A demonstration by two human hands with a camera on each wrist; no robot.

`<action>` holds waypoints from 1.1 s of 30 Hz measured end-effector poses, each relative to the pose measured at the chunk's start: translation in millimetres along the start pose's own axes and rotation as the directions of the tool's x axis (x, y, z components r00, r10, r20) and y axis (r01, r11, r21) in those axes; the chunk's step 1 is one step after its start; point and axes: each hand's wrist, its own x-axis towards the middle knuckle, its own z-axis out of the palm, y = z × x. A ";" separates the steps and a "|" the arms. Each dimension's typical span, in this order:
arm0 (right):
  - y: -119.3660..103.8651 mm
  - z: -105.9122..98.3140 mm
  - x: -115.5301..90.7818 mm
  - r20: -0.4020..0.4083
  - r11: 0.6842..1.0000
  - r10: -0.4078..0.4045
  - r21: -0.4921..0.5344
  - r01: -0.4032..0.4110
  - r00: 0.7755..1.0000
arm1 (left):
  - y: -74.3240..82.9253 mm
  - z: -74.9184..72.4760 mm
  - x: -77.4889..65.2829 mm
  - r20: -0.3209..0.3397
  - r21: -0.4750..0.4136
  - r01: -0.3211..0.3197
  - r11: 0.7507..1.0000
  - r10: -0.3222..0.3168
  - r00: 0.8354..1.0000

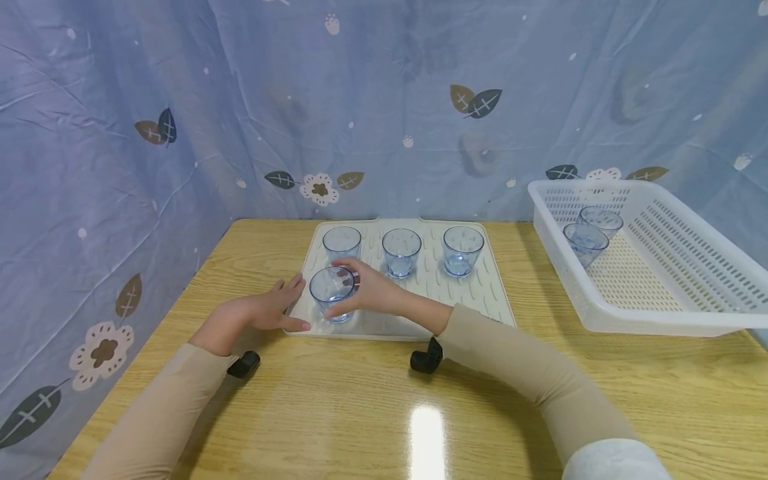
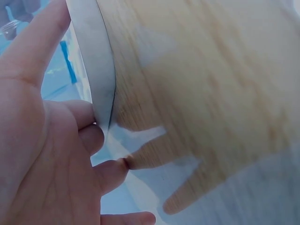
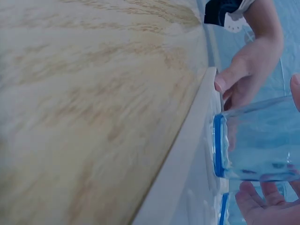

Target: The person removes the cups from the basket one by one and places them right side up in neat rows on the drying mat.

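Wood-grain worktop [image 1: 336, 400]. Left grip [image 1: 267, 309]: fingers spread, holding nothing, at the left edge of a pale mat [image 1: 427, 273]. Right forearm [image 1: 510, 353] slants leftward; right grip [image 1: 375, 291] curled round a glass [image 1: 327, 293], thumb nearside, fingers behind. Glass upright at mat's front left, between both grips. Beyond: row of three glasses [image 1: 402, 248]. Right: white basket [image 1: 678, 321], two more glasses [image 1: 585, 241] inside. Blue curtain [image 1: 396, 100] behind.

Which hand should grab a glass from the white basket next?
Probably the right hand, since it's nearer the white basket than the left hand. It holds one glass, so it should let go first.
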 end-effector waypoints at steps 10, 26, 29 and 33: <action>2.9 -25.6 -12.8 0.001 0.997 -0.026 0.077 0.026 1.000 | 0.3 1.1 -1.0 -0.007 0.004 0.000 1.000 0.000 1.000; -6.5 -71.4 -48.5 -0.094 0.990 -0.125 0.056 0.130 0.988 | -0.2 1.0 0.4 -0.018 -0.015 -0.014 1.000 0.014 1.000; -8.6 -82.2 -55.7 -0.118 0.989 -0.134 0.051 0.141 0.984 | -1.9 1.7 1.0 -0.017 -0.013 -0.020 1.000 0.019 1.000; -13.4 -97.0 -66.2 -0.142 0.989 -0.127 0.059 0.137 0.982 | -2.3 1.7 0.1 -0.014 -0.015 -0.026 1.000 0.026 1.000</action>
